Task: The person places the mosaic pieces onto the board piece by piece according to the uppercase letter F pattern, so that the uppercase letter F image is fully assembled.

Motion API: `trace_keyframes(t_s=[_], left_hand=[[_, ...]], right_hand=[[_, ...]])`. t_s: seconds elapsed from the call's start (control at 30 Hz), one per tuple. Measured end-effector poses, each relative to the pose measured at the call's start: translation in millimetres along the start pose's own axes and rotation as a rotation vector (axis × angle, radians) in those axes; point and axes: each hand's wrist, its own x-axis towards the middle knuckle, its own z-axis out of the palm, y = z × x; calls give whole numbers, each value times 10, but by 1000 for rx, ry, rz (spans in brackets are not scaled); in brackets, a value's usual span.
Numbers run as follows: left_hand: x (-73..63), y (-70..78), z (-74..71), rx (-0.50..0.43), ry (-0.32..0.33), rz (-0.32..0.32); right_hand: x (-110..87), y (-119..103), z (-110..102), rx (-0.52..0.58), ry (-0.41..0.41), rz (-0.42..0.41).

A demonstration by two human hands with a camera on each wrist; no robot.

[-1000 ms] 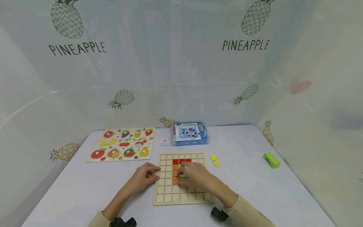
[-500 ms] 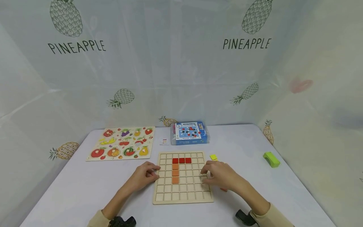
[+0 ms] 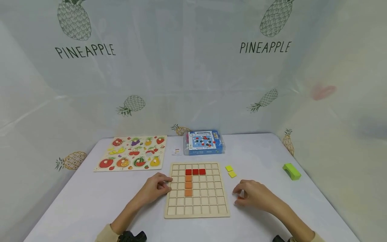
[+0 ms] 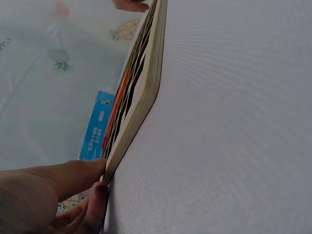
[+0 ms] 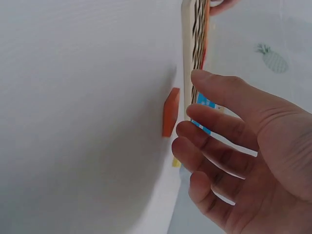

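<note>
My left hand (image 3: 153, 189) holds the left edge of a square wooden grid board (image 3: 179, 211), thumb and fingertips at its rim; in the left wrist view the thumb (image 4: 80, 173) lies along that edge. On the board, red tiles (image 3: 195, 171) form a short row, and orange tiles (image 3: 188, 185) run down from its left end. Right of the board, my right hand (image 3: 254, 195) hovers with loosely curved, spread fingers. An orange tile (image 5: 170, 113) lies on the table near its fingertips in the right wrist view; the hand hides it in the head view.
Yellow tiles (image 3: 232, 174) lie past the board's right edge. A fruit puzzle board (image 3: 130, 153) sits at back left, beside a small card (image 3: 176, 151) and a blue boxed set (image 3: 204, 143). Far right stands a green arch block (image 3: 291, 171). A pineapple-print curtain (image 3: 193, 67) surrounds the table.
My right hand has left the orange tiles on the board and moved right, beyond the board, to the loose orange tile. My left hand has stayed at the left edge.
</note>
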Motion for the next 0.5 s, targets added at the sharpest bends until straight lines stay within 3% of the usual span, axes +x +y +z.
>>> trace_keyframes(t_s=[0.5], left_hand=[[5,-8,-10,-11,-2,-4]], right_hand=[[-102,120,10,5,6,-29]])
